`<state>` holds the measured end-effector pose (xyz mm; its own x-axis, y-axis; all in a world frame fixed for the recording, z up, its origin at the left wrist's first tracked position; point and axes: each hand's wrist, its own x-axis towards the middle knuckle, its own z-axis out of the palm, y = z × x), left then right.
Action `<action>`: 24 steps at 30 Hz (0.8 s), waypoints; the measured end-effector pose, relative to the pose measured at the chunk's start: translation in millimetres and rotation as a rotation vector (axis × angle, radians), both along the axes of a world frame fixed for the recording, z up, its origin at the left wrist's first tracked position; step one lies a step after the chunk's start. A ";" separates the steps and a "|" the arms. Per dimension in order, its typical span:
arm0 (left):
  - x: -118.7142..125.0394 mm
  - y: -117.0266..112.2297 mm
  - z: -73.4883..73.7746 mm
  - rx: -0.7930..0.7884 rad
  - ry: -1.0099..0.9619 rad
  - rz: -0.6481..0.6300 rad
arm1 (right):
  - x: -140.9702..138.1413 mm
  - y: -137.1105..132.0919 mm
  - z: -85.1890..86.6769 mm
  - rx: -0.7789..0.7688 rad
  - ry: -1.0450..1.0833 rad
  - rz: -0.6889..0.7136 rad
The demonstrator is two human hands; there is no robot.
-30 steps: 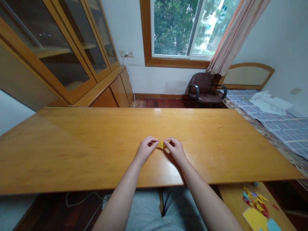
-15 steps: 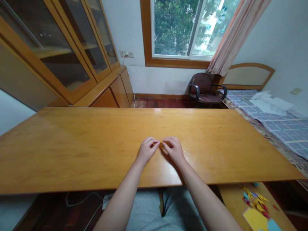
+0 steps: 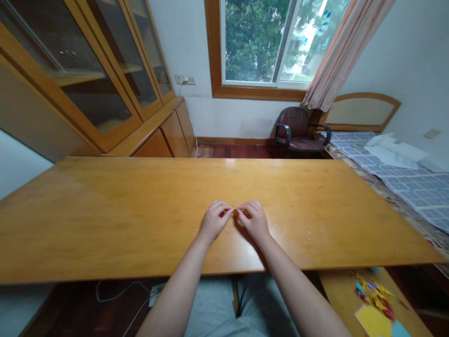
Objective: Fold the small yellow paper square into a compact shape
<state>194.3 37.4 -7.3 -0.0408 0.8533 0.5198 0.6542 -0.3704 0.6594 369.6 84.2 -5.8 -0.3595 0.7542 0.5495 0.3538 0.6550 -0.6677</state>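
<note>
Just above the middle of the wooden table [image 3: 140, 210], my two hands almost meet at the fingertips. A small orange strip [image 3: 235, 212] that looks like paper spans the narrow gap between them; most of it is hidden by the fingers. My left hand [image 3: 215, 220] pinches its left end between thumb and forefinger. At the other end, the thumb and forefinger of my right hand [image 3: 255, 221] are closed in the same way. Both forearms reach in over the table's near edge.
Lower right, a drawer or low board [image 3: 336, 295] bears yellow paper [image 3: 373, 320], light-blue paper [image 3: 399, 329] and a pile of colourful folded pieces [image 3: 375, 295]. Tiny clear scraps lie right of my hands. Beyond are a cabinet [image 3: 147, 126], an armchair [image 3: 296, 128] and a bed [image 3: 414, 182].
My fingertips have come slightly closer together, and less of the orange strip shows between them. Everything else looks the same.
</note>
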 end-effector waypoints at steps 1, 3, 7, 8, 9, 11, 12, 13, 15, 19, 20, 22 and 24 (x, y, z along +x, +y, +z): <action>-0.5 0.0 0.3 -0.004 -0.020 0.016 | 0.5 0.4 0.8 -0.009 0.020 -0.022; -1.6 0.0 1.1 -0.018 -0.073 0.049 | 2.5 2.1 1.5 -0.043 0.069 -0.084; -5.1 0.3 2.0 -0.062 -0.202 0.117 | 8.2 7.8 -2.6 -0.199 0.200 -0.214; -6.2 0.5 1.8 -0.068 -0.231 0.132 | 9.3 9.2 -4.1 -0.247 0.240 -0.237; -7.2 0.8 1.4 -0.073 -0.255 0.143 | 10.0 10.3 -5.4 -0.287 0.277 -0.249; -8.6 1.4 0.4 -0.079 -0.288 0.148 | 9.8 11.4 -7.0 -0.331 0.319 -0.235; -8.8 1.7 0.0 -0.083 -0.297 0.141 | 9.0 11.4 -7.1 -0.334 0.319 -0.210; -8.6 1.9 -0.3 -0.090 -0.302 0.129 | 7.8 11.1 -6.9 -0.332 0.304 -0.174; -7.2 2.0 -0.4 -0.103 -0.291 0.093 | 5.1 9.8 -6.0 -0.320 0.246 -0.088; -3.0 1.3 1.1 -0.126 -0.233 0.030 | 2.6 7.3 -4.3 -0.309 0.113 0.036; -2.2 1.2 1.5 -0.128 -0.221 0.021 | 2.7 7.0 -4.2 -0.309 0.099 0.042; -1.2 0.9 1.9 -0.135 -0.206 0.011 | 3.5 6.7 -4.2 -0.314 0.099 0.035; -1.2 0.7 2.1 -0.139 -0.202 0.018 | 4.1 6.7 -4.8 -0.330 0.124 0.018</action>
<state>193.1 38.1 -5.2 -0.1479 0.9142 0.3774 0.5095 -0.2566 0.8213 373.6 90.9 -10.6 -0.3206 0.8923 0.3177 0.2469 0.4025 -0.8815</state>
